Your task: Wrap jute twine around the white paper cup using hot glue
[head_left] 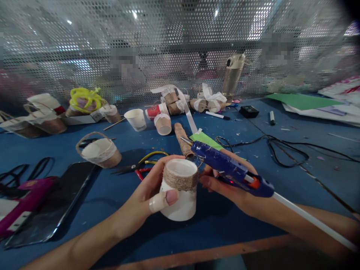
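Note:
My left hand (152, 191) is wrapped round a white paper cup (180, 206), with a bandage on the thumb. Brown twine (181, 179) winds round the cup's upper part, just below its rim. My right hand (225, 180) grips a blue glue gun (232, 163), its metal nozzle pointing left above the cup. A long white glue stick (312, 219) sticks out of the gun's back. The right fingertips are close to the cup's right side; whether they also pinch the twine I cannot make out. Behind the cup lies a roll of twine (182, 138).
Scissors (137, 167) lie left of the cup, near a finished-looking twine basket (102, 152). Further left are a black phone-like slab (56, 206) and a magenta glue gun (30, 198). Several cups, a bottle (233, 77) and a black cable (270, 142) stand or lie behind.

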`<control>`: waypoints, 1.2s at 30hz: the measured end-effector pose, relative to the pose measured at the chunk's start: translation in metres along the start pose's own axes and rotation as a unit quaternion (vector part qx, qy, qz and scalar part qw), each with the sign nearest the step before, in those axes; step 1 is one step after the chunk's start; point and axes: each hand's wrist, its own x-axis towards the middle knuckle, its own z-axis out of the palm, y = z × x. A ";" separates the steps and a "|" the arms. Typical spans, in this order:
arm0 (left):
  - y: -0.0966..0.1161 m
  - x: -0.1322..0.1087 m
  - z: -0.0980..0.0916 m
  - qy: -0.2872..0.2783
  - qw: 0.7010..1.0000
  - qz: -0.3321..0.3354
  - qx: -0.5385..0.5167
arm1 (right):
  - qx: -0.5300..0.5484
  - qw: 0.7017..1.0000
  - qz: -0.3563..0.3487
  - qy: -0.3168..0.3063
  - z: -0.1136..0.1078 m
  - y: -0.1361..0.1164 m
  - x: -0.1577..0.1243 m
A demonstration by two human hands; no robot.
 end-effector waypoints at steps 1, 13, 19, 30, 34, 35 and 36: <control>0.000 0.000 0.000 0.004 1.000 -0.004 0.003 | 0.000 1.000 0.002 0.001 0.000 0.000 0.000; 0.002 -0.002 0.000 -0.017 1.000 -0.017 0.017 | 0.013 1.000 0.011 0.005 0.004 -0.007 0.004; -0.005 0.000 -0.007 -0.035 0.998 -0.032 0.045 | 0.035 0.999 0.021 0.012 0.004 -0.004 0.003; 0.007 -0.002 0.004 0.018 0.997 -0.072 0.014 | 0.012 1.000 0.018 0.010 0.005 -0.008 0.005; 0.000 -0.001 -0.003 -0.019 0.998 -0.056 -0.014 | 0.038 0.999 0.023 0.008 0.004 -0.006 0.004; -0.001 -0.001 -0.003 -0.025 0.998 -0.047 -0.034 | 0.043 0.999 0.024 0.009 0.004 -0.005 0.004; -0.001 -0.001 -0.003 -0.028 0.997 -0.046 -0.051 | 0.045 0.999 0.025 0.009 0.004 -0.004 0.004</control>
